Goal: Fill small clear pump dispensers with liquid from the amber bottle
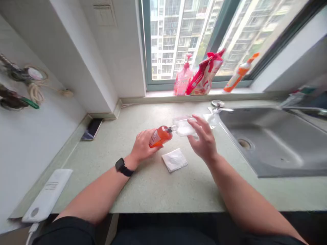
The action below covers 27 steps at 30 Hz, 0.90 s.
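Observation:
My left hand [144, 144], with a black watch on its wrist, is closed around a bottle of orange liquid [163, 135]. That bottle is tilted, its dark neck pointing right. Its mouth meets the mouth of a clear bottle [182, 126], which lies nearly sideways in my right hand [204, 139]. My right thumb and fingers grip the clear bottle near its base. Just below the two bottles, a folded white tissue [175, 160] rests on the counter. A clear pump head [215, 114] is near the sink edge, its details blurred.
At right is a steel sink [276, 149]. A phone [92, 129] and a white device with a cable [48, 194] lie on the left of the counter [163, 194]. On the windowsill stand a pink pump bottle [183, 81], a red bag [205, 75] and an orange-white bottle [237, 77].

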### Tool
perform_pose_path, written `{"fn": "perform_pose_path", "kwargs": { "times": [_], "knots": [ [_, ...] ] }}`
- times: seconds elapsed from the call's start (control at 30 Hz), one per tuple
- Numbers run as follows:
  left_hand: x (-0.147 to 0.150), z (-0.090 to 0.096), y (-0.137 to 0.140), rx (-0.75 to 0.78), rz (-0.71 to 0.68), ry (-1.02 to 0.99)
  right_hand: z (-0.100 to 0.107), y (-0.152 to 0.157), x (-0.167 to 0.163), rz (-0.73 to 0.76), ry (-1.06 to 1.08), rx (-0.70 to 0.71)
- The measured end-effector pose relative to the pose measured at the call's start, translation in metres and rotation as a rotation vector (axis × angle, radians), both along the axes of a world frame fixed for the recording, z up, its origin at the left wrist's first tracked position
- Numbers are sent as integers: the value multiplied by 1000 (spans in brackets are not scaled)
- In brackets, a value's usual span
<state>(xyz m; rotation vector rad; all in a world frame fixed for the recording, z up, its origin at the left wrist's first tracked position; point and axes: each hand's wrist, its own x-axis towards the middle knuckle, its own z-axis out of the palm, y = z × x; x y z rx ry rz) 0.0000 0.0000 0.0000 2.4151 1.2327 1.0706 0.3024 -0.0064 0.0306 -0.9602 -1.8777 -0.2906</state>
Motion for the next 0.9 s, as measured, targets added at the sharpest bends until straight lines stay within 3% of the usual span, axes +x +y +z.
{"fn": "perform_pose_path", "kwargs": {
  "times": [0.9],
  "knots": [
    [-1,-1,-1,26,13,9,2,-1,0,-29,-11,-3]
  ]
}}
